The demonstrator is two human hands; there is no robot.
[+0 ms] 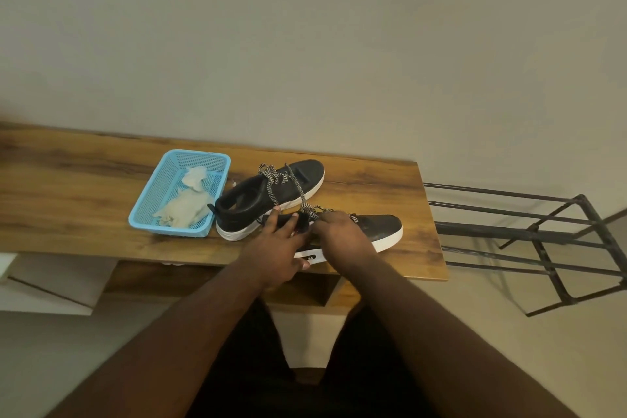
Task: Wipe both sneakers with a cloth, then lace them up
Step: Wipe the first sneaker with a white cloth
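The near sneaker (pixel 380 231) on the surface (pixel 84 180) is steadied at its stiff collar by the left hand (pixel 276 248), while its limp, slippery lace (pixel 310 212) is apparently pinched near the eyelets by the right hand (pixel 342 231).

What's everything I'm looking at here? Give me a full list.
table: one, brown wood, against the wall
basket: one, light blue plastic mesh, on the table's left
cloths: two, pale, crumpled inside the basket
far sneaker: one, black with white sole, beside the basket, laces loose
near sneaker: one, black with white sole, near the table's front edge
rack: one, dark metal, right of the table
left hand: on the near sneaker's heel end
right hand: at the near sneaker's laces
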